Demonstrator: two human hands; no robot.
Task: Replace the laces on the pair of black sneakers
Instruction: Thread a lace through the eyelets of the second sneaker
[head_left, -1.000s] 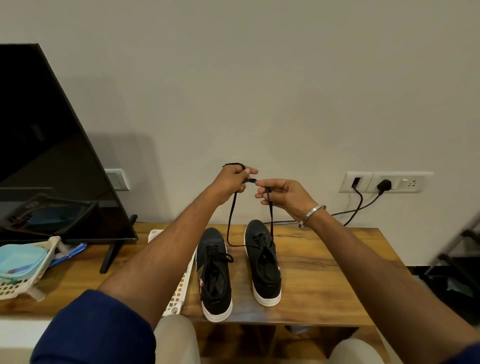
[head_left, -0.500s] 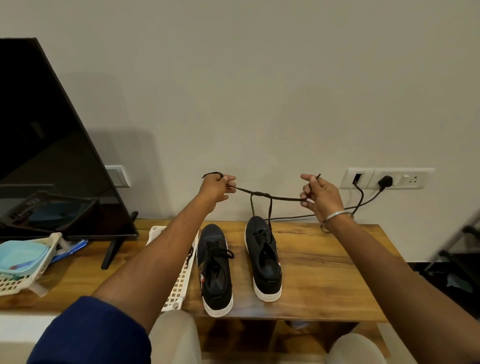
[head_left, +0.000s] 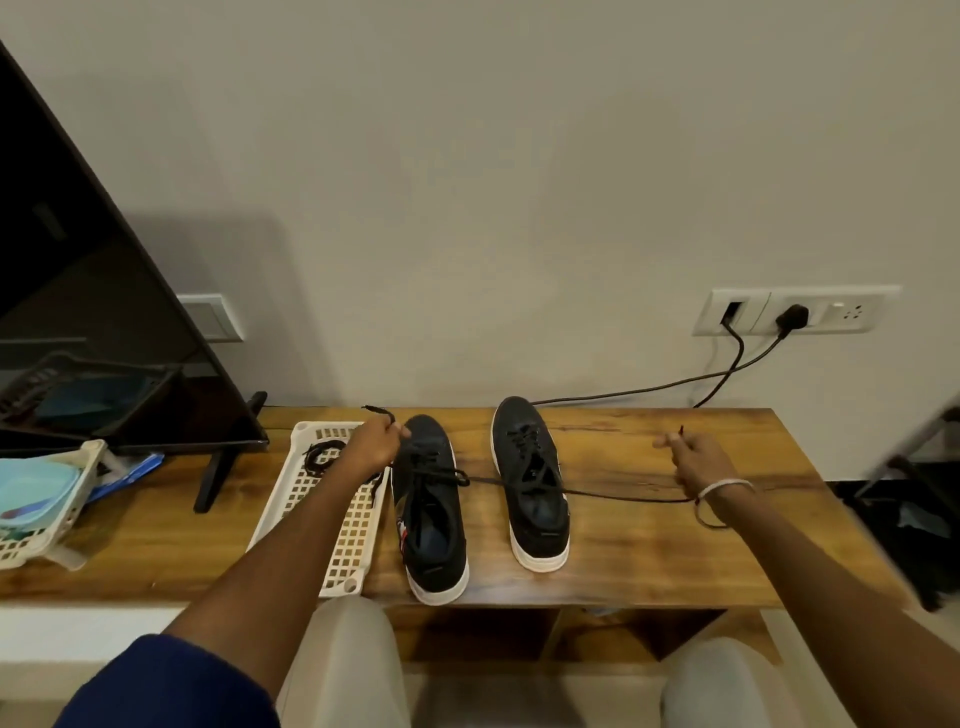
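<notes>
Two black sneakers with white soles stand side by side on the wooden table (head_left: 649, 561), toes toward the wall: the left sneaker (head_left: 428, 512) and the right sneaker (head_left: 530, 483). A black lace (head_left: 623, 496) stretches low across both shoes. My left hand (head_left: 371, 441) pinches one end of it beside the left sneaker's toe. My right hand (head_left: 696, 460), with a bangle on the wrist, holds the other end out to the right of the right sneaker. The lace's tip pokes up above each hand.
A white plastic tray (head_left: 332, 499) left of the shoes holds a coiled black lace (head_left: 322, 454). A TV (head_left: 93, 312) on its stand fills the left, with a basket (head_left: 31, 525) below it. Cables (head_left: 675, 384) run from a wall socket (head_left: 795, 310) along the table's back edge.
Both hands have come down from chest height to the table and spread far apart, drawing the lace out flat across the two sneakers. The view has tilted downward.
</notes>
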